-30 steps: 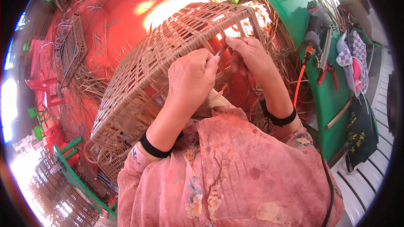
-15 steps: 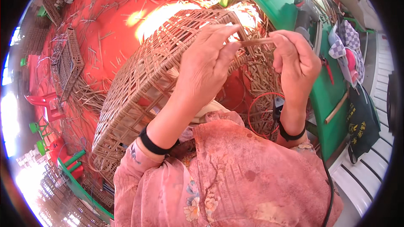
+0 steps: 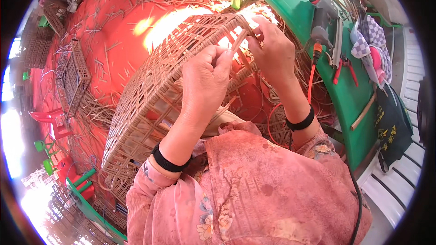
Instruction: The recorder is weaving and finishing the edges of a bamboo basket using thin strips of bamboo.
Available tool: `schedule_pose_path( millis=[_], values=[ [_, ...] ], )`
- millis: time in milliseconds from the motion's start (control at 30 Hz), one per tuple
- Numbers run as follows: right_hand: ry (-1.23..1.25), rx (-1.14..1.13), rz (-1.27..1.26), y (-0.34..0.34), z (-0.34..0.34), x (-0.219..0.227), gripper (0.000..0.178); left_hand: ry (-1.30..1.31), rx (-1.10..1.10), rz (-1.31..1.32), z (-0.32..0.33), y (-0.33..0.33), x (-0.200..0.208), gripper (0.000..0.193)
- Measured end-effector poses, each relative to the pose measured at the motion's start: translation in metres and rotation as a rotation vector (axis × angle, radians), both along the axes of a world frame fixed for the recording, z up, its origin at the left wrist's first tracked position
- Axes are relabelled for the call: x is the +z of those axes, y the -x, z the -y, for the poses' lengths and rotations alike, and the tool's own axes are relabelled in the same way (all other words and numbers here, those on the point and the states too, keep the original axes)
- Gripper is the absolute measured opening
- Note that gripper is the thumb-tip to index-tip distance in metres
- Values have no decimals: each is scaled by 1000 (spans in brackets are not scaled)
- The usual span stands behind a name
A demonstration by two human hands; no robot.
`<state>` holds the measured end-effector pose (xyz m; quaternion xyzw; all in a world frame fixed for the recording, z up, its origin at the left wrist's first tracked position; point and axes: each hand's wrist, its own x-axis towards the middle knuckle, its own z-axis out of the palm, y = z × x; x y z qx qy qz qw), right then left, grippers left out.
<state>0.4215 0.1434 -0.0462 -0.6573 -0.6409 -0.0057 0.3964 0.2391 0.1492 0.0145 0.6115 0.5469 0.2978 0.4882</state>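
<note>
A large open-weave basket (image 3: 147,86) of brown strips lies tilted in front of me, its rim edge toward my hands. My left hand (image 3: 206,79) is at this edge, thumb and forefinger pinched on a flat brown strip (image 3: 238,41) that slants up to the right. Close by, at the basket's right corner, my right hand (image 3: 274,53) has its fingers curled together near the strip's upper end. What its fingertips grip is hidden behind them.
On the green table (image 3: 340,90) at right lie a power tool (image 3: 321,22) with an orange cord and red-handled pliers (image 3: 346,70). Loose strips litter the red floor (image 3: 118,45). A red stool (image 3: 53,120) stands at left, with another woven basket (image 3: 75,75) beyond it.
My right hand has moved left and up to the basket's corner; my left hand has come slightly left and down. The strip, stretched level between both hands before, now slants at the basket's edge.
</note>
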Motion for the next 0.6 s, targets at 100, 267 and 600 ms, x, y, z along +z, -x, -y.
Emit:
schedule_pose_path(
  millis=[100,267,600],
  values=[
    [-17,-6,50,-2,1,-2,41,-29,-13,-24,0,-2,-7,22],
    [-91,-1,78,-2,-1,-6,41,-144,-50,-115,-7,-8,-16,23],
    [-78,-25,-75,1,1,-9,35,-380,-113,-212,-14,-22,-23,19]
  ],
)
